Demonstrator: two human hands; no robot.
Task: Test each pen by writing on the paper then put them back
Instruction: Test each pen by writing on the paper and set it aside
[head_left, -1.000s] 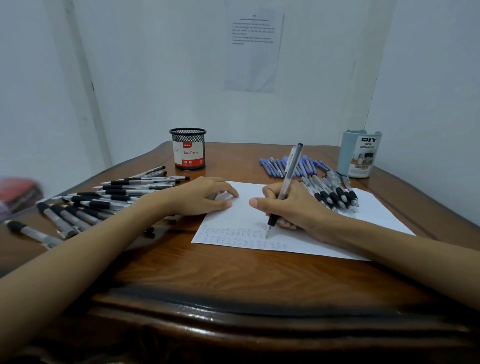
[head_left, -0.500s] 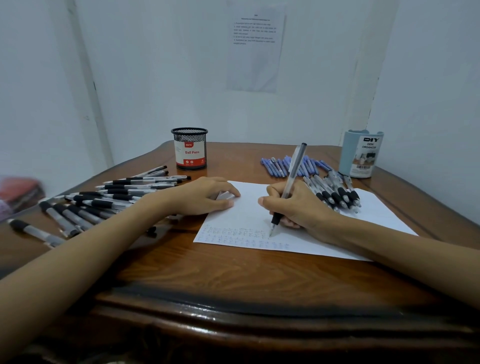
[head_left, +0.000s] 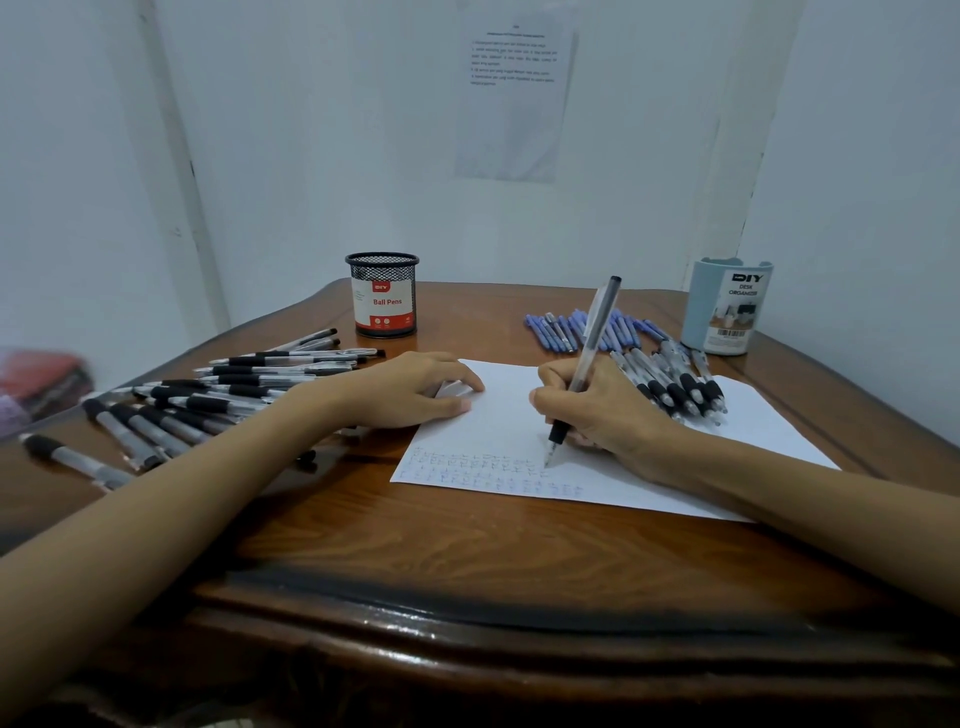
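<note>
A white paper (head_left: 753, 415) lies on the wooden table (head_left: 467, 545), with rows of small marks near its front left corner. My right hand (head_left: 608, 410) grips a clear pen with a black grip (head_left: 587, 358), held steeply, its tip touching the paper at the end of the upper row of marks. My left hand (head_left: 410, 389) rests on the paper's left corner with fingers loosely bent; a pale shape shows under the fingertips, and I cannot tell what it is.
Several black-grip pens (head_left: 218, 395) lie spread on the left. More black-grip pens (head_left: 675, 384) lie behind my right hand, with blue pens (head_left: 561, 330) beyond them. A black mesh cup labelled Ball Pens (head_left: 382, 294) stands at the back, a pale blue organizer (head_left: 727, 306) at the back right.
My right hand has moved the pen tip a little to the right along the row of marks. My left hand has stayed on the paper.
</note>
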